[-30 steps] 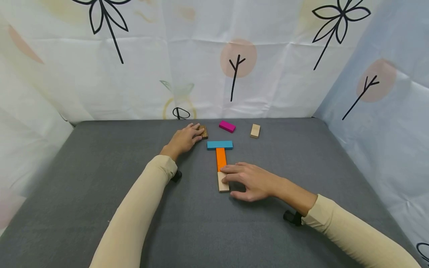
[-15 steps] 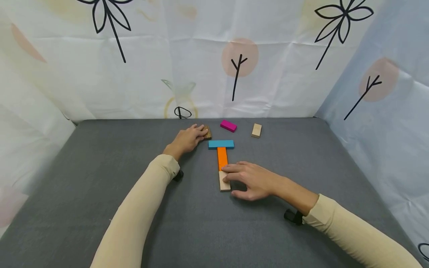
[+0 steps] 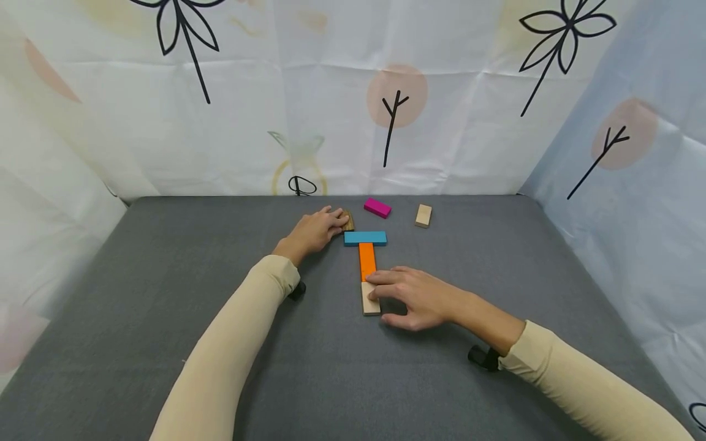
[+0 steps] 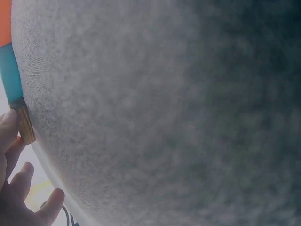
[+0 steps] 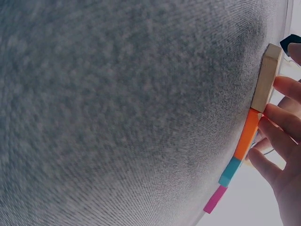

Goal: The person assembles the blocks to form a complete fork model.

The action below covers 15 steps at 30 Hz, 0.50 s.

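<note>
My left hand [image 3: 317, 229] holds a dark brown wooden block [image 3: 349, 221] between thumb and fingers at the far side of the table. In the left wrist view the brown block [image 4: 26, 125] meets the end of the blue block [image 4: 11, 75]. The blue block [image 3: 365, 238] lies crosswise over the far end of an orange block [image 3: 366, 260], like a T. A pale wooden block [image 3: 371, 305] continues the orange one toward me. My right hand [image 3: 416, 297] rests its fingertips around the joint of these two, thumb apart beside the pale block.
A magenta block [image 3: 377, 207] lies behind the blue one, near the table's back edge. Another pale wooden block [image 3: 423, 215] lies to its right. The grey tabletop [image 3: 165, 275] ends at a printed white curtain [image 3: 469, 141].
My left hand has slid the brown block to the right, up to the blue block's left end. The right hand stays in place on the pale and orange blocks.
</note>
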Tool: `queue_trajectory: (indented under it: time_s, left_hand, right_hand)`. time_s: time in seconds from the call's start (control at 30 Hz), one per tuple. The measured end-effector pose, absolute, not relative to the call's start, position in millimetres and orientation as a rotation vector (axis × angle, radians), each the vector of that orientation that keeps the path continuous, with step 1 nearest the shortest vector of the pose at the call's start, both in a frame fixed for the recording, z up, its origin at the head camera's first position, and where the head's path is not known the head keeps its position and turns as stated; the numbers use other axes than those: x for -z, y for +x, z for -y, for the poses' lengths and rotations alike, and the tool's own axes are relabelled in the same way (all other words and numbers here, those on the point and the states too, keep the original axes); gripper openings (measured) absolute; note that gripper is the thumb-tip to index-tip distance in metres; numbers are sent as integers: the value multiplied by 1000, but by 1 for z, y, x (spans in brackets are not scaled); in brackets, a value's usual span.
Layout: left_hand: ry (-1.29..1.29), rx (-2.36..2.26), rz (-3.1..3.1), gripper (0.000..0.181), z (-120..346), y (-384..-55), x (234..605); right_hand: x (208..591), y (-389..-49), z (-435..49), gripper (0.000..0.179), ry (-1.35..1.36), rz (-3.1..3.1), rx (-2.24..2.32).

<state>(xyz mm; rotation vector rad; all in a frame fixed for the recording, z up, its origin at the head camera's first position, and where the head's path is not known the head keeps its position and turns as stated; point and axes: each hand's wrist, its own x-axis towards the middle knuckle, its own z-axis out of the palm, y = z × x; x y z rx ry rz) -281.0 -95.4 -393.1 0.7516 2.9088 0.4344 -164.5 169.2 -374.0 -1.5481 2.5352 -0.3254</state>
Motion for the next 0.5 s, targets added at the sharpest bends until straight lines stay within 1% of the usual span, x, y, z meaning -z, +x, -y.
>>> queue_trajectory:
  time_s: [0.5]
  left_hand:
    - [768,-384,-2910,44,93,-280,393]
  right_hand:
    - [374,-165,-169,43,-1543,-2528,338]
